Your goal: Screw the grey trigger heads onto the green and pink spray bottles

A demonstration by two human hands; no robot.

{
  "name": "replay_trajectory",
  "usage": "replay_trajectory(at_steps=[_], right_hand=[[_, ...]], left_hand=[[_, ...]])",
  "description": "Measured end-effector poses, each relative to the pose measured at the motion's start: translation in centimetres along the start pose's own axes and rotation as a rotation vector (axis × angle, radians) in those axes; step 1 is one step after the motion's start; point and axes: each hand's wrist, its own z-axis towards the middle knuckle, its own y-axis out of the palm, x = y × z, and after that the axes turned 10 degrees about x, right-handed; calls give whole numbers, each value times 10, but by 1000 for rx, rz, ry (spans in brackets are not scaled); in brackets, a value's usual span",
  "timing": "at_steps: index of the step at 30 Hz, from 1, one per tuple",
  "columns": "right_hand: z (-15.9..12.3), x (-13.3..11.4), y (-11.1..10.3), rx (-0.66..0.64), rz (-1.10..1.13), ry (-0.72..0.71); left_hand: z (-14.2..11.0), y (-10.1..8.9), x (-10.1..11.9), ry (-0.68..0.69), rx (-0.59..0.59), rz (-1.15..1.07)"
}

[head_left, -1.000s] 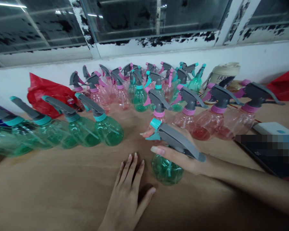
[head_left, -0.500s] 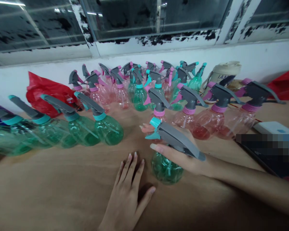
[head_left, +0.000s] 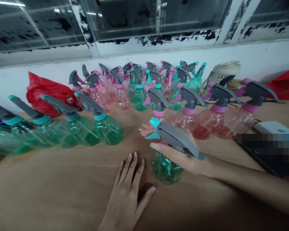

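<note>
My right hand (head_left: 180,154) is wrapped round the neck of a green spray bottle (head_left: 167,168) with a grey trigger head and a turquoise nozzle. That bottle stands on the wooden table (head_left: 62,189), its lever pointing back over my wrist. My left hand (head_left: 128,189) lies flat on the table to the left of it, fingers stretched out and holding nothing. Just beyond my right hand is a row of pink spray bottles (head_left: 208,123) with pink collars. At the left, several green spray bottles (head_left: 109,130) with turquoise collars form another row.
Many pink and green spray bottles (head_left: 141,98) crowd the back near the wall. A red plastic bag (head_left: 44,93) lies behind the left row. At the right are a pale bucket (head_left: 223,72), another red bag (head_left: 285,85), a white box (head_left: 275,127) and a partly blurred dark object (head_left: 257,157).
</note>
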Motion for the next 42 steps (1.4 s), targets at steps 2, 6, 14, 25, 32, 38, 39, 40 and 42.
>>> replay_trajectory(at_steps=[2,6,14,25,32,38,39,40,42], right_hand=[[1,-1,0,10,-3,1],[5,-1,-1,-4,-19,-48],[2,-5,-1,12,3,-18],[1,3,0,9,72,-74],[-2,3,0,25,-9,-67],[-1,1,-2,-19,-33,0],[-1,2,-2,-24,-37,-2],[-1,2,-2,-23,-39,-6],[-1,2,-2,-20,-41,-11]], left_hand=[[0,-1,0,5,0,0],[1,-2,-1,-6,-8,-3],[0,-2,-1,-21,-2,-26],[0,1,-2,-8,6,-26],[0,1,-1,-20,2,-43],[2,1,-1,3,-8,-21],[1,2,-1,0,-8,-23],[1,2,-1,-4,-11,-27],[1,2,-1,-5,-8,-32]])
